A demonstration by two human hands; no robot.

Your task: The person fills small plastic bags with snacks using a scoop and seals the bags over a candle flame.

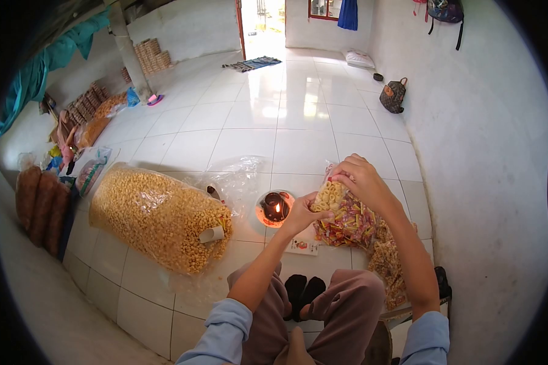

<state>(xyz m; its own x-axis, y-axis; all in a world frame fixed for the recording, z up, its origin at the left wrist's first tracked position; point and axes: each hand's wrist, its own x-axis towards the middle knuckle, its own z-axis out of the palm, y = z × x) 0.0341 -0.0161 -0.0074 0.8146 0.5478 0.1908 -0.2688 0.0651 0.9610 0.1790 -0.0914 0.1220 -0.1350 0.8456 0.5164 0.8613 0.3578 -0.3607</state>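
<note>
A small clear plastic bag point(330, 196) of pale yellow, curled snacks is held up between my hands. My left hand point(301, 216) grips its lower left side, thumb across the front. At the bag's top, the fingers of my right hand point(360, 179) pinch the plastic. Just below lies a heap of small red and yellow wrapped packets point(350, 226). To the left of my left hand, a small flame burns in a dark holder point(274, 201) on an orange-lit plate point(262, 218). A big clear sack of yellow snacks point(146, 210) lies on its side, with a white scoop point(212, 235) at its mouth.
Filled small bags point(386, 267) are piled beside my right knee. A printed card or booklet point(302, 247) lies before my feet. Long brown bundles point(41, 204) stand at the left. A backpack point(393, 95) leans on the right wall; a mat point(252, 64) lies by the doorway.
</note>
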